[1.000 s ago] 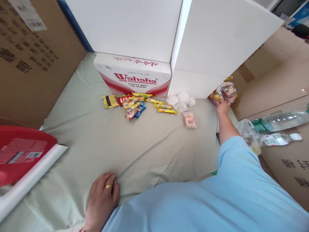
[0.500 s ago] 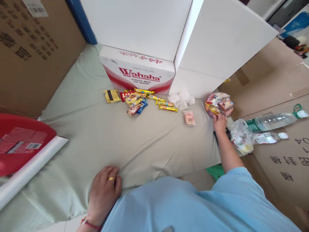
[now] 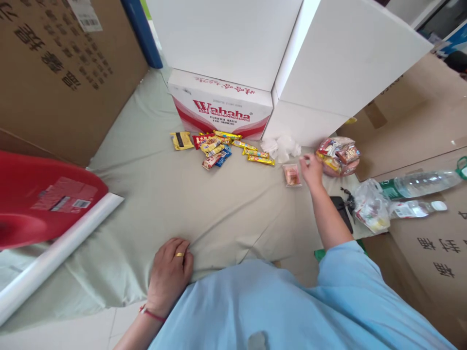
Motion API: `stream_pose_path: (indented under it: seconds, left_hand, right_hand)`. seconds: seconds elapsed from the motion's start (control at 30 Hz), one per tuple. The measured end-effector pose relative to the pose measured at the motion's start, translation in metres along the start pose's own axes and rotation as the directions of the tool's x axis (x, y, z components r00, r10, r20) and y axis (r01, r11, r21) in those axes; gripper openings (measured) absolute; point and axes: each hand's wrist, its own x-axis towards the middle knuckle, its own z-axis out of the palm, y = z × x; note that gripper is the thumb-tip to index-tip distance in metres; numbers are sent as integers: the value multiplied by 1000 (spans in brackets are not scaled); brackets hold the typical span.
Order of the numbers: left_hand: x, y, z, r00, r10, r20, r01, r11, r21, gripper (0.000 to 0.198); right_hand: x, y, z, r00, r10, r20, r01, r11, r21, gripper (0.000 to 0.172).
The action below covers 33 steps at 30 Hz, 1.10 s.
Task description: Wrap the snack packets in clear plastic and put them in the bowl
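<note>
My left hand (image 3: 171, 270) rests palm down at the table's near edge, fingers laid flat on the green cloth and holding nothing. A yellow ring and a red bracelet are on it. My right hand (image 3: 311, 169) hovers between a pink-wrapped snack packet (image 3: 292, 175) and a round bag of assorted snacks (image 3: 339, 156). Its thumb and forefinger are a little apart, with nothing visible between them. Behind it lies a crumpled white plastic bag (image 3: 282, 147). Further left are a pile of wrapped snacks (image 3: 215, 148), several yellow snack bars (image 3: 259, 156) and a yellow packet (image 3: 182, 141).
A Wahaha water carton (image 3: 222, 109) stands at the back before white panels (image 3: 226, 39). To the right are a black pouch (image 3: 341, 211), a knotted plastic bag (image 3: 372, 204) and bottles (image 3: 423, 184). A red plastic piece (image 3: 44, 194) and white tube (image 3: 65, 253) lie left.
My right hand has come away from the round snack bag and moved left, beside the pink packet. The view has shifted slightly; my left hand stays on the cloth.
</note>
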Motion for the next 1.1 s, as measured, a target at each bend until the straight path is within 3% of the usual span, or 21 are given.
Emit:
stream_pose_path:
  seconds: [0.07, 0.13, 0.23, 0.3, 0.33, 0.37, 0.43, 0.5, 0.53, 0.57, 0.6, 0.67, 0.83, 0.9, 1.0, 1.1]
  left_hand:
    - [0, -1, 0, 1000, -13, -14, 12, 999, -33, 17]
    - [-2, -2, 0, 998, -40, -41, 37, 996, -85, 15]
    - [-6, 1, -3, 984, -164, -70, 144, 962, -230, 14]
    - [-4, 9, -8, 956, -293, -26, 264, 893, -366, 17]
    - [-1, 15, -10, 936, -352, 30, 328, 835, -441, 19]
    - [5, 22, -12, 911, -399, 106, 393, 757, -522, 22]
    - [23, 40, -13, 845, -431, 316, 519, 522, -677, 31]
    - [47, 57, -10, 749, -395, 532, 615, 115, -780, 42]
    - [59, 64, -5, 713, -310, 629, 630, -109, -769, 49]
    - [70, 71, 0, 694, -200, 692, 636, -281, -719, 56]
    - [80, 76, 6, 685, -100, 722, 642, -386, -663, 59]
    - [93, 85, 17, 672, -25, 740, 651, -458, -606, 57]
    - [94, 91, 30, 656, -156, 738, 629, -427, -650, 43]
    - [89, 89, 28, 653, -175, 737, 631, -411, -658, 41]
    - [83, 86, 23, 636, -184, 749, 636, -425, -644, 41]
    - [80, 86, 19, 577, -156, 802, 660, -488, -571, 47]
  right_hand:
    - [9, -32, 20, 998, 30, 47, -31, 999, 32, 40]
    - [15, -55, 31, 989, 91, 114, -96, 994, 46, 28]
    - [7, -77, 29, 973, 198, 121, -223, 939, 261, 14]
    - [-17, -89, 19, 947, 271, 171, -320, 762, 563, 20]
    - [-35, -97, 13, 924, 286, 255, -381, 604, 700, 25]
    - [-55, -106, 7, 888, 249, 386, -458, 417, 785, 31]
    - [-102, -128, -3, 783, 102, 613, -622, 96, 778, 38]
    - [-149, -152, -11, 675, -14, 738, -737, -68, 673, 38]
    - [-170, -164, -14, 626, -53, 778, -778, -103, 619, 38]
    - [-188, -174, -15, 586, -79, 807, -809, -114, 577, 37]
    - [-202, -182, -16, 555, -92, 827, -831, -105, 547, 37]
    - [-221, -191, -17, 542, -67, 837, -840, -46, 540, 38]
    - [-226, -178, -19, 685, 125, 718, -728, 144, 670, 40]
    - [-221, -168, -22, 716, 158, 680, -698, 175, 695, 39]
    - [-216, -164, -25, 721, 136, 679, -692, 125, 711, 37]
    - [-216, -170, -23, 705, 62, 706, -709, 54, 703, 36]
